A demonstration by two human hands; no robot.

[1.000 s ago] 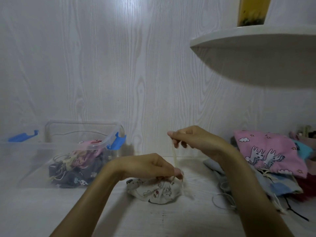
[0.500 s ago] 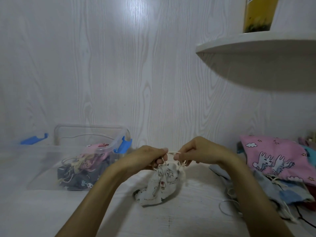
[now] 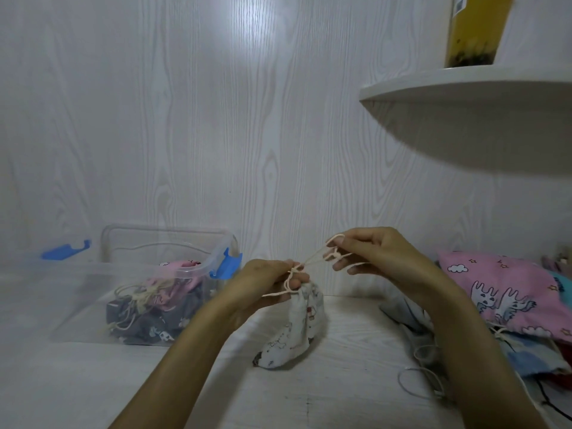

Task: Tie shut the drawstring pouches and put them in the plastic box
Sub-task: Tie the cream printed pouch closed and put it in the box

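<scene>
At the left, the clear plastic box (image 3: 93, 292) with blue clips stands on the white table (image 3: 325, 397); several tied pouches (image 3: 154, 308) lie inside it. In the middle, the left hand (image 3: 266, 283) pinches the gathered neck of the white printed pouch (image 3: 294, 329), which hangs down with its bottom resting on the table. The cream drawstring (image 3: 312, 261) runs from this hand to the right hand (image 3: 377, 255), whose curled fingers hold the loops of the string. At the far right, a pile of untied pouches (image 3: 501, 295) lies on the table, a pink one on top.
</scene>
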